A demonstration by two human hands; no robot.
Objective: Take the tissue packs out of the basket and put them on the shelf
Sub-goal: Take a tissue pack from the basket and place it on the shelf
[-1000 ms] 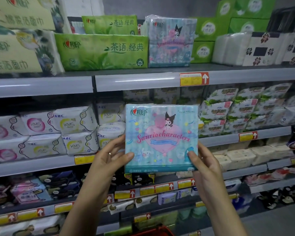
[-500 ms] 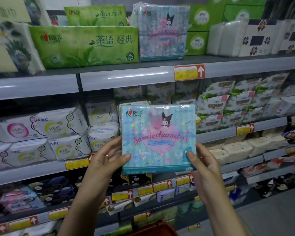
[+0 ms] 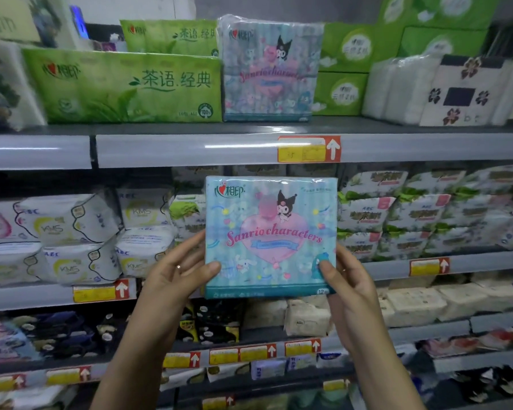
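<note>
1. Head camera: left hand and right hand pinch the tissue pack by its lower corners, thumbs in front.
2. Pack's upright, facing us, just below the top shelf edge.
3. Further back, a matching pack stands on that shelf.

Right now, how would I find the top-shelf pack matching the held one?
Look along the top shelf, above its red-and-yellow price tag. The shelved pack stands between a long green pack and stacked green boxes. Only it is pale blue with cartoon characters.

the tissue pack has a glossy plastic wrap. the shelf edge looks like smooth, shiny grey metal.
</note>
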